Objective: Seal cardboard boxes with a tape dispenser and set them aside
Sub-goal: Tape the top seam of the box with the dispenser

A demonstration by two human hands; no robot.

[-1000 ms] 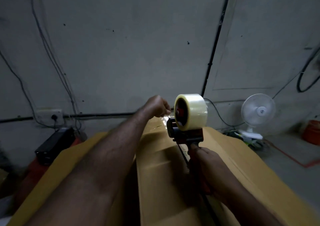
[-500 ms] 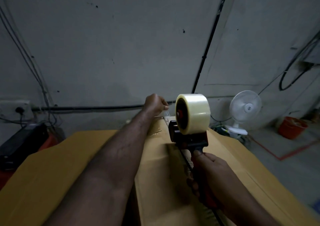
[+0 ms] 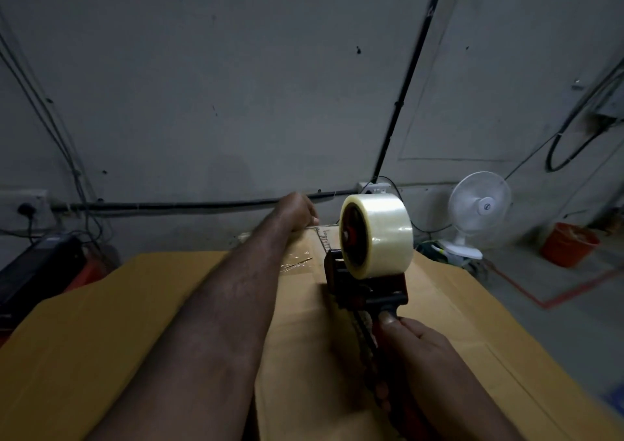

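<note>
- Spanning the foreground, a cardboard box (image 3: 101,322) lies broad side up before a person, its centre seam running toward the wall. Likely light and stiff but floppy at the flaps, it looks best taken by its side edges.
- A tape dispenser (image 3: 366,288) sits on the seam, its tape roll (image 3: 381,234) upright, and the right hand (image 3: 415,349) is clenched round its handle.
- The left hand (image 3: 297,211) rests at the box's far edge. Knuckles hide the fingers, so its grip cannot be told.
- A white fan (image 3: 479,211) and an orange bucket (image 3: 569,243) stand by the wall.
</note>
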